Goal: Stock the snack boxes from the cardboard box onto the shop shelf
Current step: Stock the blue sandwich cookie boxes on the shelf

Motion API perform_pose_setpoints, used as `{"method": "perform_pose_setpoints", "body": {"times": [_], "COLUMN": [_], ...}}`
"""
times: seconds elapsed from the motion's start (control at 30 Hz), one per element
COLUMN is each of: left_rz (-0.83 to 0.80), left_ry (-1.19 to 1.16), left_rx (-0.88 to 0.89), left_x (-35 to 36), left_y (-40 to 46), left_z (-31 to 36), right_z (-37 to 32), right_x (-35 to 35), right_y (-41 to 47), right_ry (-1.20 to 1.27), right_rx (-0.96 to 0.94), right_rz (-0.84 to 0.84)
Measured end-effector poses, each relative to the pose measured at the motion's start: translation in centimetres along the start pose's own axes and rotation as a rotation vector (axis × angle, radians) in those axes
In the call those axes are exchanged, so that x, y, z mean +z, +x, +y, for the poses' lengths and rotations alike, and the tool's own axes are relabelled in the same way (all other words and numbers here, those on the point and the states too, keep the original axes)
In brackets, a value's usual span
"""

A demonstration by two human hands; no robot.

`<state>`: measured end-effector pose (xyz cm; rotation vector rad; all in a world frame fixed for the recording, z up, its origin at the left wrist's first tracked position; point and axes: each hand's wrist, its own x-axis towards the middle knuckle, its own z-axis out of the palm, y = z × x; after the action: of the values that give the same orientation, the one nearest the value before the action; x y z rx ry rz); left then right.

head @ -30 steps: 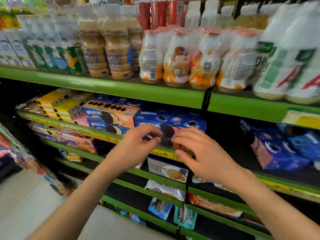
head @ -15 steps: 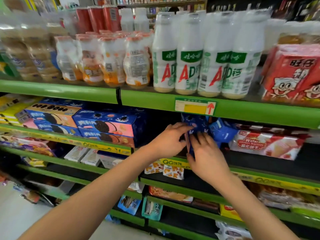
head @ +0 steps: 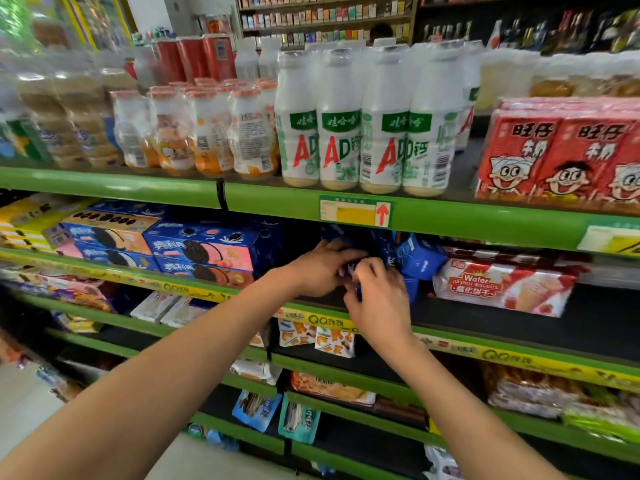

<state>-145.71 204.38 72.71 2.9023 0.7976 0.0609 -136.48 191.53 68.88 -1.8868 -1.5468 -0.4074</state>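
Shop aisle, green-edged shelving, drinks up top: white bottles (head: 360, 133) and red cartons (head: 561, 150) on the upper shelf. Action is one level down, on the snack shelf (head: 519, 353), dark deck with a yellow price strip along the front.

Both hands are in the gap between the stacked cookie boxes (head: 204, 252) on the left and the wafer pack (head: 502, 285) on the right. Left hand (head: 318, 270) is curled, fingers wrapped onto a small blue snack pack (head: 356, 268). Right hand (head: 379, 299) meets it from the front, fingertips (head: 363, 266) pinching the same pack. So it's a two-hand grip, neither hand spread. Pack is mostly covered by the hands; can't tell its long axis or whether it's resting on the deck or just off it.

More blue packs (head: 419, 258) sit just behind and right of the hands, tilted and loosely piled, not squared up. Cardboard box isn't in view.

Key relation: the open slot lies straight ahead and a bit deeper than the fingertips, under the upper shelf lip. Left hand is nearer the cookie-box side, right hand nearer the loose pile. My read: next move is push the pack back and settle it against the pile, right hand doing the guiding. Risk is knocking the tilted packs over or snagging the shelf lip above.
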Motion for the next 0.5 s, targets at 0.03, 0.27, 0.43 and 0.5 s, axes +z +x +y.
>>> {"method": "perform_pose_setpoints", "body": {"times": [0.03, 0.27, 0.43, 0.5], "left_rz": [0.032, 0.101, 0.09, 0.083], "left_ry": [-0.054, -0.314, -1.029, -1.299], "left_rx": [-0.031, -0.132, -0.24, -0.254], "left_x": [0.0, -1.1, -1.5, -1.2], "left_y": [-0.5, -5.2, -8.7, -9.8], "left_z": [-0.1, -1.5, -1.0, -0.9], "right_z": [0.3, 4.4, 7.5, 7.6], "right_x": [-0.4, -4.9, -5.0, -4.7], "right_y": [-0.2, -2.6, -4.0, -4.3], "right_ry": [0.107, 0.881, 1.172, 1.313], "right_rx": [0.005, 0.211, 0.35, 0.407], "right_rz": [0.038, 0.223, 0.215, 0.182]}}
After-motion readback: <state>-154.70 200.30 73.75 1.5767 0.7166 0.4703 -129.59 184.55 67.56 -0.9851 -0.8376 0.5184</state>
